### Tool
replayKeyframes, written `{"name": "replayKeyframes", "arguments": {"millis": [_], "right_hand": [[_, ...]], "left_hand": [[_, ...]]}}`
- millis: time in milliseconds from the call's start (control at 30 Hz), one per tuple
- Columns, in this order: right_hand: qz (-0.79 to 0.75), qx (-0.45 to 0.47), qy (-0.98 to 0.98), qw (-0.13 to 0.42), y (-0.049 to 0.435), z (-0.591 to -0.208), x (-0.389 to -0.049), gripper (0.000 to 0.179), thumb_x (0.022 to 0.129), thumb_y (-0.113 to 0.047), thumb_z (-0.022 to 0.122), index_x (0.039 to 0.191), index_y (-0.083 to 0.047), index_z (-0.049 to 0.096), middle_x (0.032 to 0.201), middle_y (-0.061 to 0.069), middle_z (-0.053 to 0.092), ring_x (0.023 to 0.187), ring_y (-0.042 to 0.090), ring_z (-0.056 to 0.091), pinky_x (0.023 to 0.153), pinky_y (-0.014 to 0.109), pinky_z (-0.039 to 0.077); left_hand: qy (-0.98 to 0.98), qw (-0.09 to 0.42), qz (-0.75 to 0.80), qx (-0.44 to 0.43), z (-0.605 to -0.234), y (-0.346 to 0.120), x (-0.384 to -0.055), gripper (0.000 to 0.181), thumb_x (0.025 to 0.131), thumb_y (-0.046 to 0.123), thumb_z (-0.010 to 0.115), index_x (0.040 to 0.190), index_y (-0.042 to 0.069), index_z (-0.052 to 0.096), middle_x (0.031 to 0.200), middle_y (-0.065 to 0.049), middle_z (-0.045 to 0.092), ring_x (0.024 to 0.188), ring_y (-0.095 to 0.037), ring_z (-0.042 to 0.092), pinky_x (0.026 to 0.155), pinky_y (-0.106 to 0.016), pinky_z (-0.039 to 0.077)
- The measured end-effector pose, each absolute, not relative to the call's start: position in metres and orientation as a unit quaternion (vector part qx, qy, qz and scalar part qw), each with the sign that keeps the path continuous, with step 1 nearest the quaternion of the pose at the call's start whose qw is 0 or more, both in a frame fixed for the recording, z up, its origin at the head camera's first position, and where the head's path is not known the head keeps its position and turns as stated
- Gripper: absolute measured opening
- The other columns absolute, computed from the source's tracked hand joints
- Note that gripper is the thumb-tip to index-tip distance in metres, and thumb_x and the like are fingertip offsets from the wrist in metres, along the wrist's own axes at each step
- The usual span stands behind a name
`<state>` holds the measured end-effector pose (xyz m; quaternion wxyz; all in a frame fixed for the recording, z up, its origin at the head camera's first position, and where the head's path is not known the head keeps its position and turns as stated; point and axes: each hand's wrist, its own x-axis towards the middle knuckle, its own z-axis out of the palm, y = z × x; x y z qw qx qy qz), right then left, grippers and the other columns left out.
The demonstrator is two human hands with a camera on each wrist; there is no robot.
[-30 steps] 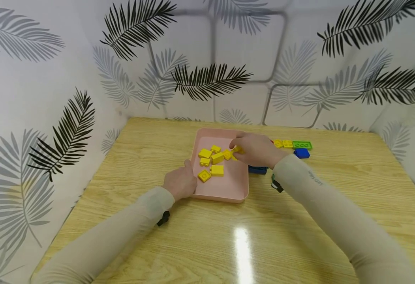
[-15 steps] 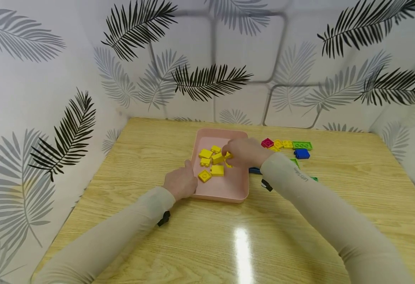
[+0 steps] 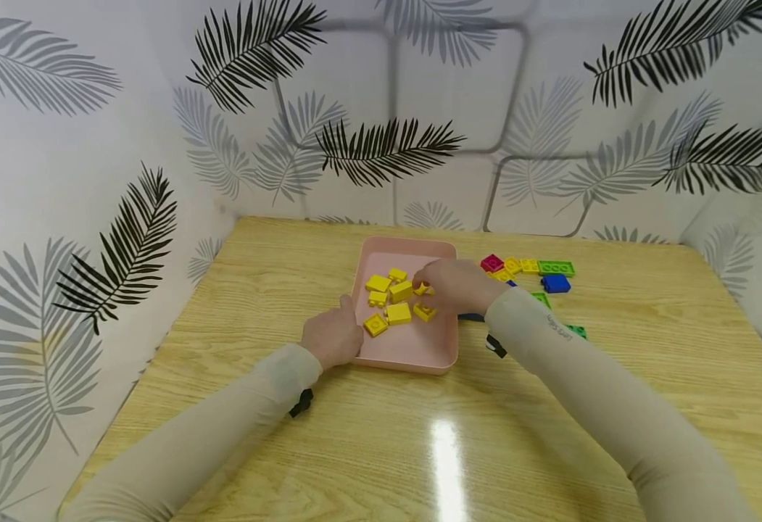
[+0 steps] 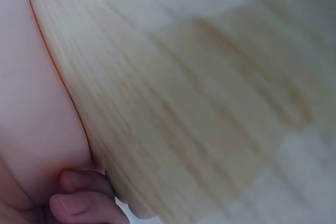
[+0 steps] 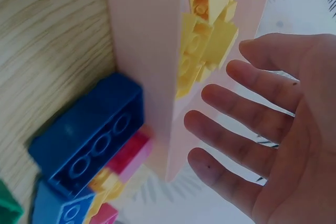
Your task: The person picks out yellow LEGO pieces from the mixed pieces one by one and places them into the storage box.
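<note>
A pink tray (image 3: 413,348) on the wooden table holds several yellow bricks (image 3: 398,313). My left hand (image 3: 332,335) grips the tray's near left side, with curled fingertips (image 4: 76,203) against its wall in the left wrist view. Over the tray's right part hovers my right hand (image 3: 462,284). In the right wrist view its fingers (image 5: 236,129) are spread and relaxed, with nothing between them. Near its fingertips in the head view lie a loose yellow brick (image 3: 424,312) and another yellow piece, partly hidden by the hand.
Right of the tray lie a dark blue brick (image 5: 92,127), a red brick (image 3: 491,262), a long green brick (image 3: 556,268) and a blue brick (image 3: 555,283). More small bricks are partly behind the right arm. A patterned wall (image 3: 439,174) stands behind the table (image 3: 289,261).
My right hand has moved slightly left and down over the tray and let go of yellow pieces, one now lying at the tray's right. The left hand has stayed on the tray.
</note>
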<state>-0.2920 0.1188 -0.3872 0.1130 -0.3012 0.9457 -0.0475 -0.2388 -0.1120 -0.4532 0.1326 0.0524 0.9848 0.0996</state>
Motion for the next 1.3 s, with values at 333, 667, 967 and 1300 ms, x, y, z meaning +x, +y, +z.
{"name": "replayKeyframes", "arguments": {"millis": [333, 667, 967, 1300], "right_hand": [[-0.083, -0.292, 0.950, 0.067, 0.156, -0.384, -0.297, 0.030, 0.097, -0.024, 0.066, 0.125, -0.013, 0.070, 0.119, 0.003, 0.071, 0.102, 0.023, 0.067, 0.089, 0.043, 0.055], [-0.106, -0.256, 0.959, 0.052, 0.194, -0.379, -0.305, 0.030, 0.097, -0.020, 0.064, 0.125, -0.010, 0.069, 0.116, 0.006, 0.071, 0.101, 0.023, 0.066, 0.091, 0.046, 0.054], [-0.112, -0.219, 0.967, 0.062, 0.224, -0.389, -0.310, 0.031, 0.098, -0.014, 0.060, 0.126, -0.005, 0.068, 0.122, 0.013, 0.070, 0.111, 0.031, 0.066, 0.097, 0.051, 0.051], [-0.078, -0.189, 0.976, 0.080, 0.227, -0.404, -0.314, 0.035, 0.095, -0.017, 0.066, 0.128, -0.006, 0.066, 0.122, 0.012, 0.070, 0.112, 0.031, 0.065, 0.097, 0.051, 0.051]], "left_hand": [[0.985, 0.130, 0.097, 0.053, -0.451, -0.113, -0.242, 0.043, 0.101, 0.026, 0.050, 0.132, -0.001, 0.037, 0.064, -0.005, 0.057, 0.051, -0.018, 0.052, 0.044, -0.030, 0.038], [0.985, 0.134, 0.105, 0.041, -0.451, -0.113, -0.243, 0.046, 0.100, 0.025, 0.049, 0.136, -0.001, 0.035, 0.067, -0.005, 0.058, 0.052, -0.019, 0.053, 0.046, -0.031, 0.038], [0.984, 0.132, 0.112, 0.049, -0.452, -0.111, -0.241, 0.043, 0.100, 0.025, 0.050, 0.132, -0.001, 0.037, 0.067, -0.006, 0.058, 0.053, -0.019, 0.053, 0.046, -0.031, 0.039], [0.983, 0.136, 0.109, 0.052, -0.453, -0.112, -0.239, 0.044, 0.100, 0.025, 0.050, 0.132, -0.002, 0.037, 0.065, -0.006, 0.057, 0.051, -0.019, 0.053, 0.045, -0.031, 0.039]]}}
